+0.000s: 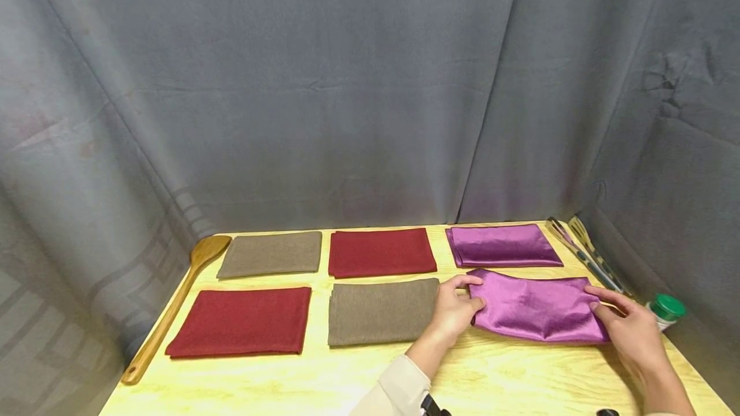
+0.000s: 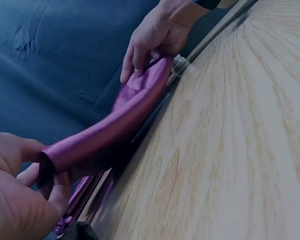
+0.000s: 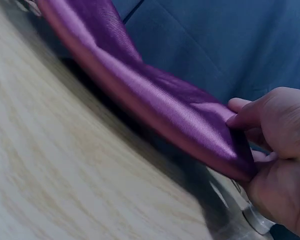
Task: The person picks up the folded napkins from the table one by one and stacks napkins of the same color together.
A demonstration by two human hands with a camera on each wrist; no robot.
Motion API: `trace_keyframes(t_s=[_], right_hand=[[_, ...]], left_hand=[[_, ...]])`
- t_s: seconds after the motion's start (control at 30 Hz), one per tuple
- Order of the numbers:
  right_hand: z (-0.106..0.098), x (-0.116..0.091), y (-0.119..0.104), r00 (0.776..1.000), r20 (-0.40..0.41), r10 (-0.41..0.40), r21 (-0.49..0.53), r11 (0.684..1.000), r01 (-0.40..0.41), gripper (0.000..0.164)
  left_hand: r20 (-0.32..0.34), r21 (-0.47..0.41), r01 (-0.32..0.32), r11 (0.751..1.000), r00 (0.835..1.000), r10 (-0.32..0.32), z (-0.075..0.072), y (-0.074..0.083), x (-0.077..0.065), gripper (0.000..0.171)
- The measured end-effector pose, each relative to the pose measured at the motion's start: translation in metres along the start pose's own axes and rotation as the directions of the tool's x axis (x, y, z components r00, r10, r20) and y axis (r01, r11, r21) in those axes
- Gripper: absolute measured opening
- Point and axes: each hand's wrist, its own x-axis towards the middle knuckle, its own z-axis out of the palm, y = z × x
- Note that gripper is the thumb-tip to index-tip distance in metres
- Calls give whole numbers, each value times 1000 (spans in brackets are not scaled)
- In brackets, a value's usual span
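A folded shiny purple cloth (image 1: 534, 307) is held up by both hands, sagging slightly between them. My left hand (image 1: 453, 307) pinches its left end, thumb and fingers on either side of the fabric. At the opposite end my right hand (image 1: 630, 329) grips the short edge. In the right wrist view the purple cloth (image 3: 155, 105) hangs above the wood, with a dark shadow under it. A second folded purple cloth (image 1: 503, 246) lies flat just behind. Close to the left hand lies a folded grey-brown cloth (image 1: 384, 312).
A red cloth (image 1: 239, 321) lies front left; another red cloth (image 1: 381, 252) and a grey-brown cloth (image 1: 272, 254) lie behind. A wooden spoon (image 1: 173, 307) lines the left edge. Kitchen utensils (image 1: 590, 252) and a green-lidded container (image 1: 667, 308) stand along the right edge. Grey curtains (image 1: 347, 95) enclose the table.
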Motion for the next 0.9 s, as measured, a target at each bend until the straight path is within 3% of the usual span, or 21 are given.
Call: trace_keyframes(t_s=[0.1,0.27,0.47,0.7,0.9], right_hand=[[-1,1,-6,1000,-9,25,11,1000,-25,26],[1,3,-13,1000,-10,23,116,993,-22,28],[5,13,-24,998,-57,-20,119,993,27,26],[11,33,-38,997,-68,-32,15,999,33,29],[13,56,-47,999,-25,-37,107,993,39,29]], left_hand=[[-62,18,-14,1000,998,15,-3,2,2,36],[-125,52,-41,998,991,47,-8,3,6,38],[-106,-21,-83,996,991,80,-16,7,16,39],[-123,28,-103,994,987,106,-20,14,30,35],[-143,63,-119,991,982,127,-20,19,45,34]])
